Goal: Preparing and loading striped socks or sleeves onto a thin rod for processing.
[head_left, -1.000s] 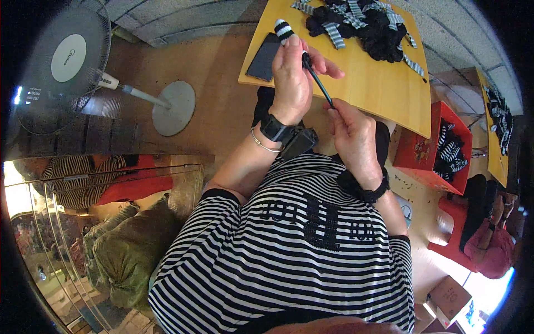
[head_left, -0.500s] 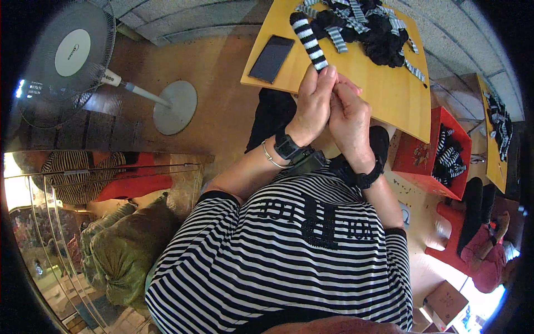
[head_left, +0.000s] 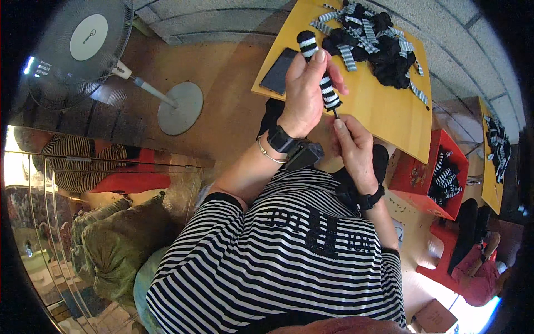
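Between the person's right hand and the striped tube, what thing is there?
In the head view, a thin dark rod spans the gap from the right hand to the striped tube.

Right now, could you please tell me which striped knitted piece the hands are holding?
The striped tube gripped in the left hand; the others lie piled on the table or inside the red box.

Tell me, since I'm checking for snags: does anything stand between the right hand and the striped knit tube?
Only a thin dark rod, running from the lower end of the tube to the right hand; nothing else visible intervenes.
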A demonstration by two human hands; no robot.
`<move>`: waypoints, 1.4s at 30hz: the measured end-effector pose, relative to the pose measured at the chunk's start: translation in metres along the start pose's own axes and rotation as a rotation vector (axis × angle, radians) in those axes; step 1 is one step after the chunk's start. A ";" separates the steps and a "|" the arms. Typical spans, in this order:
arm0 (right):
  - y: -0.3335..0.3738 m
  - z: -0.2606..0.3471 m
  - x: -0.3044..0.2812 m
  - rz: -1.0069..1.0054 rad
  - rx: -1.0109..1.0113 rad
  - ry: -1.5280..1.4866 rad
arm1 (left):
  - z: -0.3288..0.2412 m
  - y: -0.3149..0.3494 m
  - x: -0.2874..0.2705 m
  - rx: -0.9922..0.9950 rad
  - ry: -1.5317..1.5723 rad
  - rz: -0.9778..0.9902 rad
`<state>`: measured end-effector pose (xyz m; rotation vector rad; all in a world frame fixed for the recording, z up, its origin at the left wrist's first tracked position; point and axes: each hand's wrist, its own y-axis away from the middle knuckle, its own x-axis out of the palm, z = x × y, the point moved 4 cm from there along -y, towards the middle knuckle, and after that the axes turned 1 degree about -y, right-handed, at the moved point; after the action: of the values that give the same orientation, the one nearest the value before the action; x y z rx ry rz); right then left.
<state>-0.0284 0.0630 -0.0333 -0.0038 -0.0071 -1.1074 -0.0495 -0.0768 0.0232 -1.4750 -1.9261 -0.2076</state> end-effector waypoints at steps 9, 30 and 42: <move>0.003 0.025 0.007 -0.103 -0.084 -0.222 | 0.012 0.033 0.025 0.006 -0.074 0.219; 0.008 0.014 -0.008 -0.040 -0.053 0.059 | 0.002 0.030 0.020 -0.043 -0.103 0.075; 0.012 0.000 -0.002 0.103 0.043 0.003 | -0.025 0.004 -0.005 0.043 0.099 0.027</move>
<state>-0.0187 0.0705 -0.0338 0.0360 -0.0278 -1.0041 -0.0347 -0.0929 0.0379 -1.4351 -1.8197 -0.2216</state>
